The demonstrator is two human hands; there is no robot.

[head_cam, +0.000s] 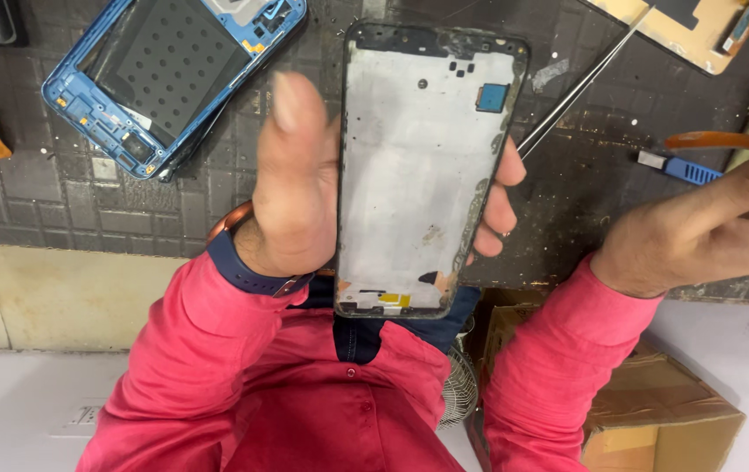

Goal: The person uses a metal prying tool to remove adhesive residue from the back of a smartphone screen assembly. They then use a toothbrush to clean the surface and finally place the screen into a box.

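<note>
- Frame of a stripped phone stands upright at the centre of the picture, its pale inner plate turned toward the camera; held so, the whole plate can likely be looked over at once.
- Left hand is closed around the frame: the thumb lies up its left edge and the fingertips curl over the right edge, so the plate itself stays uncovered.
- Right hand, at the right edge of the picture, pinches a thin orange tool between its fingers, well apart from the frame; its far end runs out of view.
- On the table, the upper left holds a blue housing, lying flat and close to the frame's top left corner.
- Tweezers slant across the upper right, their lower tip just beside the frame's right edge; a blue-handled tool lies near the right hand.
- Open table shows between frame and right hand; a cardboard box sits below, at lower right.
</note>
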